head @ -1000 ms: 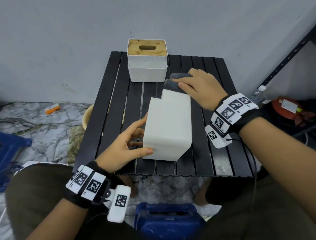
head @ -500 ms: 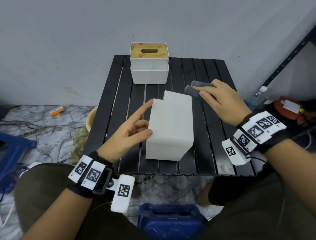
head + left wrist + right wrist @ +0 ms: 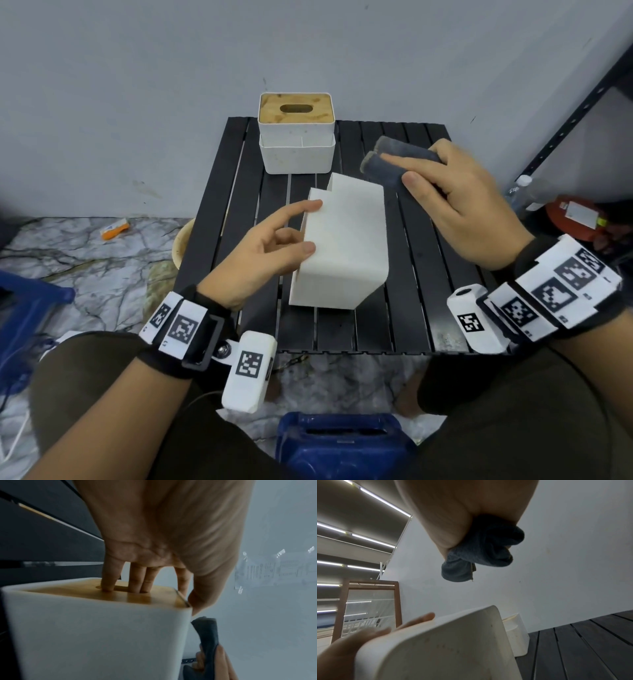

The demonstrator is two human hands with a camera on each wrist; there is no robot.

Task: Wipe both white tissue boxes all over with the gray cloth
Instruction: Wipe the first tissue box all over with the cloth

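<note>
The near white tissue box [image 3: 342,246] lies on its side in the middle of the black slatted table [image 3: 421,274], tipped a little. My left hand [image 3: 301,233] holds it from the left. The fingertips [image 3: 108,586] sit in the slot of its wooden lid, and the thumb is on the box edge. My right hand [image 3: 407,168] grips the rolled gray cloth [image 3: 380,168], raised off the table just behind and right of this box, not touching it. The second white tissue box [image 3: 296,150] stands upright at the table's back edge, its wooden lid upward.
The wall is right behind the table. A black shelf post [image 3: 565,116], a bottle [image 3: 524,188] and a red object [image 3: 575,219] stand to the right. A blue container [image 3: 339,442] sits between my knees. A beige bowl [image 3: 180,240] shows under the table's left edge.
My right hand lifted the cloth off the box's far end and moved it right and up. My left hand shifted from the near left corner up along the lid side.
</note>
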